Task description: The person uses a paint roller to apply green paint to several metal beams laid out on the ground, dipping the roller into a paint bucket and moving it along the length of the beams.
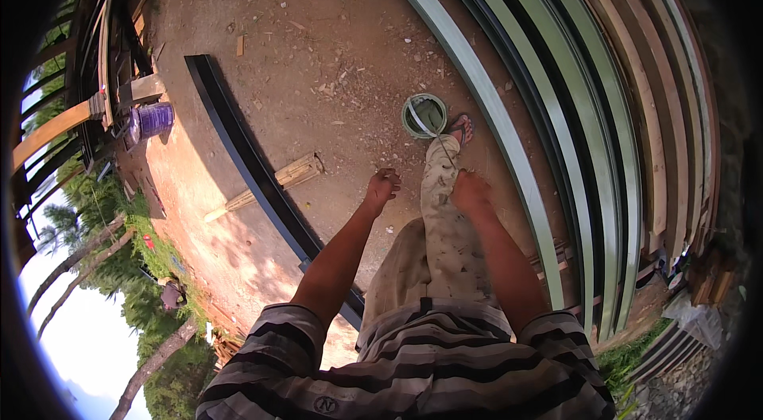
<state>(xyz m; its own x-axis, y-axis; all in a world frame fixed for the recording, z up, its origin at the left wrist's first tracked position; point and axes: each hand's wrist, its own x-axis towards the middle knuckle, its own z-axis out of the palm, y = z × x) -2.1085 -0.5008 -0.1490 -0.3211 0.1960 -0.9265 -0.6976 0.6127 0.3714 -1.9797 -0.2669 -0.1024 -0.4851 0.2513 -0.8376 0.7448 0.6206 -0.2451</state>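
My right hand [470, 191] is closed in front of my right leg. A thin, wire-like handle [447, 153] runs from its fingers down toward a small green bucket [405, 120]. The bucket is beside my sandalled foot [462, 129]; a pale strip crosses its mouth and dark green contents show inside. Whether it hangs or rests on the ground I cannot tell. My left hand [384, 185] is held out over the dirt, its fingers curled in with nothing visible in them.
Long boards painted pale green [509, 146] and black lie in a row on my right, with bare wooden boards [636, 94] beyond. A black beam [246, 143] rests across a timber piece [298, 171] on my left. A purple bucket [151, 121] stands by the wooden structure.
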